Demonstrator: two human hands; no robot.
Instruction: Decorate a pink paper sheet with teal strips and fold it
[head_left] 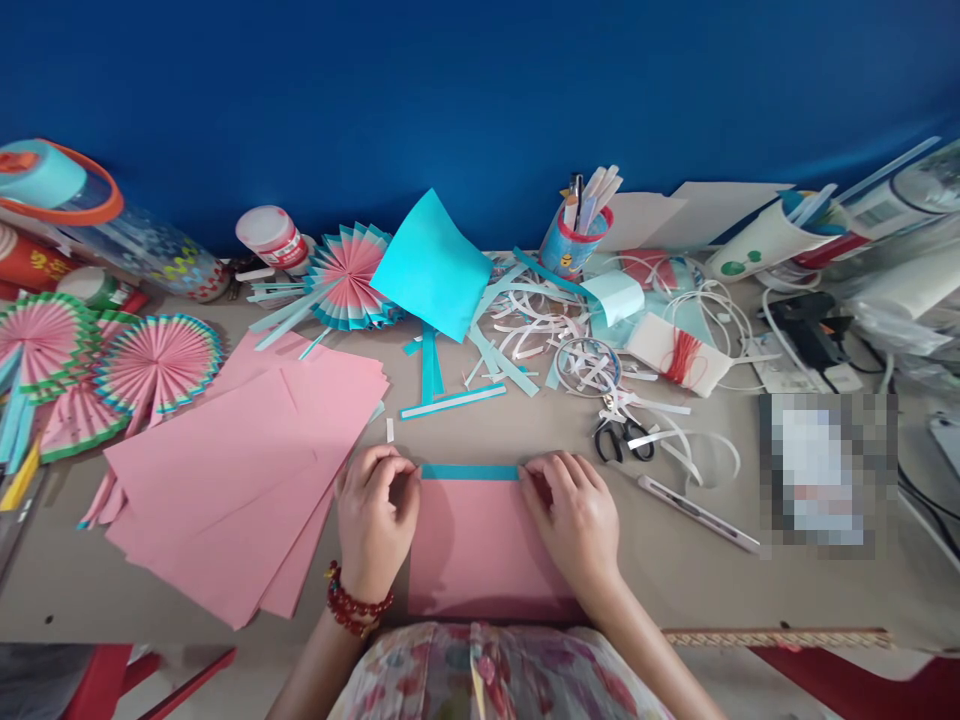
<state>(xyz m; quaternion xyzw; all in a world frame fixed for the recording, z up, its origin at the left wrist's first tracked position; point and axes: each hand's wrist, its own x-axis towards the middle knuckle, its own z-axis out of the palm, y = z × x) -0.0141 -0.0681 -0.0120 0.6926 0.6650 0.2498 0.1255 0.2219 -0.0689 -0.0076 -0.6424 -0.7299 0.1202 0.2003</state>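
A sheet of pink paper [484,550] lies flat at the table's front edge, with a narrow blue paper strip [470,472] along its far edge. My left hand [377,520] pinches the strip's left end between thumb and fingers. At the other end my right hand [574,520] does the same, thumb and forefinger closed on the strip and the paper's corner. Both fingertips partly hide the strip's ends. Just beyond lies another blue strip with a white band [454,401]. Right of my right hand are black-handled scissors [624,440] and a slim craft knife [697,512].
Pink sheets [225,480] are stacked at left, near folded paper fans [160,367]. A blue square sheet [433,265] leans at the back. Paper scraps [536,320] spread before a pen cup [574,245]. A glue gun [806,325] and cables lie at right.
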